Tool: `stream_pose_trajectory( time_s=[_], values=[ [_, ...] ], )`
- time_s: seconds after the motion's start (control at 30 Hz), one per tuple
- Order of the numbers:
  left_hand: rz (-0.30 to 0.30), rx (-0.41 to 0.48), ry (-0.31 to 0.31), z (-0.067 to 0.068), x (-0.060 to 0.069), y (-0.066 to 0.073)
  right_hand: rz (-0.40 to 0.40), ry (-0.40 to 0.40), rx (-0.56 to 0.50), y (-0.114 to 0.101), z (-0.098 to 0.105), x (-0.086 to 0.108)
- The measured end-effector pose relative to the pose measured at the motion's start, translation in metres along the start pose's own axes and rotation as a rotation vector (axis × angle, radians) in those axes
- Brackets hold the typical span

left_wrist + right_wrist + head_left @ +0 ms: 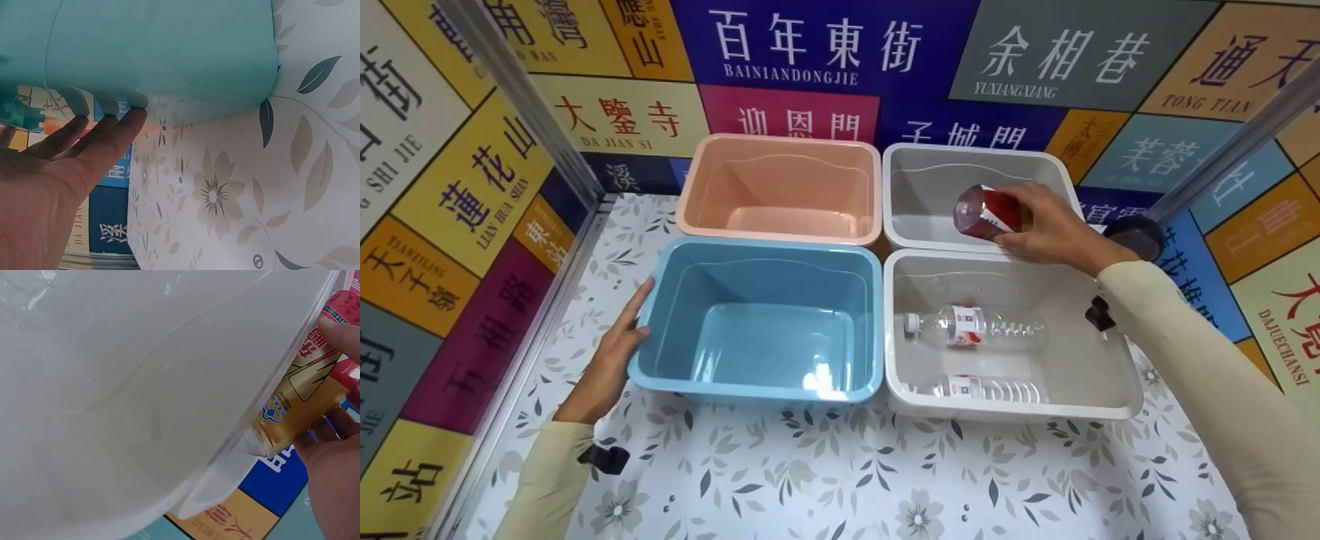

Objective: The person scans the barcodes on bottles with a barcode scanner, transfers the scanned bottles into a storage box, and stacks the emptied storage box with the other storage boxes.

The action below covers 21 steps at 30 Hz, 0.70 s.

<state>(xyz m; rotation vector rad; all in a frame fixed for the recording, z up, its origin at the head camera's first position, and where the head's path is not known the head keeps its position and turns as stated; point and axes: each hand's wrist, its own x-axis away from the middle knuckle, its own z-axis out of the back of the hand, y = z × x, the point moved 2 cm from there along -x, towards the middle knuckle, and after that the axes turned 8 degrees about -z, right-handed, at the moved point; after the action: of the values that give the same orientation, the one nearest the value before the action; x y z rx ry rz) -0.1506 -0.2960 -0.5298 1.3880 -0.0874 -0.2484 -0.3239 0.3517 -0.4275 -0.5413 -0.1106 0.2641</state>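
My right hand [1046, 225] grips a red and gold drink bottle [996, 212] tilted on its side over the back grey bin [900, 195]. In the right wrist view, the drink bottle [304, 388] shows its gold label beside a bin wall, the thumb lying along its red part. My left hand [611, 360] rests its fingertips on the left outer side of the blue bin [769, 345]. The left wrist view shows that hand [73, 163] with fingers extended, touching the bin wall [169, 50]. Two clear plastic bottles [964, 326] lie in the front grey bin [1080, 352].
A peach bin [787, 180] stands behind the blue one, so the bins form two rows. Under them lies a white table cover [810, 472] with leaf and flower prints. Colourful lettered panels [825, 45] rise behind and at both sides, with metal frame posts at the corners.
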Motion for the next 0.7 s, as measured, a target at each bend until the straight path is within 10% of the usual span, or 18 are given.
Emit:
stream_pose_trajectory(
  time_s=[0.7],
  values=[
    [0.009, -0.012, 0.011, 0.001, 0.000, -0.003, -0.130, -0.050, -0.128, 0.025, -0.012, -0.012]
  ],
)
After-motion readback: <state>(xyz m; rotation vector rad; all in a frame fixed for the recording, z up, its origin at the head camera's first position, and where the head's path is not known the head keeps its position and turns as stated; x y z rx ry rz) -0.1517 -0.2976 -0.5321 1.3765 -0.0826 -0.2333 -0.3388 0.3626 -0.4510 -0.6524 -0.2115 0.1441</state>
